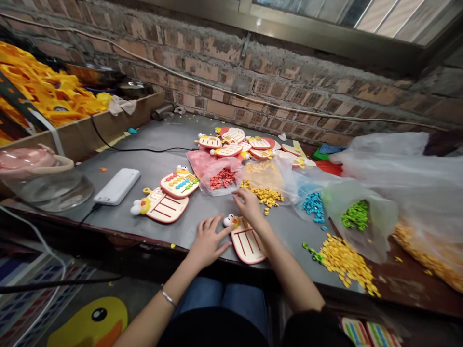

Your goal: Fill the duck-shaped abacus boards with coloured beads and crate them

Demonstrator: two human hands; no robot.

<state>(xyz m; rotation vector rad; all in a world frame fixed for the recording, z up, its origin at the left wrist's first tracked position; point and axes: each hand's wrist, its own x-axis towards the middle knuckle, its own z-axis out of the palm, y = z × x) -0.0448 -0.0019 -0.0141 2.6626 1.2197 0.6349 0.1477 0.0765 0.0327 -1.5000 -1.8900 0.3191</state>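
My left hand [210, 241] is open, fingers spread, at the left edge of a cream duck-headed board [248, 245] with red slots, near the table's front edge. Beyond that board, my right hand [247, 203] reaches toward the bag of red pieces [222, 178]; its fingertips are too small to tell what they hold, if anything. Yellow pieces [267, 196] lie just right of it. To the left, a board with coloured beads [180, 182] rests partly on a slotted board [164, 207].
More boards [227, 150] are piled at the back. Blue pieces [314, 206], green pieces [356, 215] and loose yellow pieces [347, 260] lie on the right. A white power bank [117, 186] and a clear teapot [47, 183] stand left.
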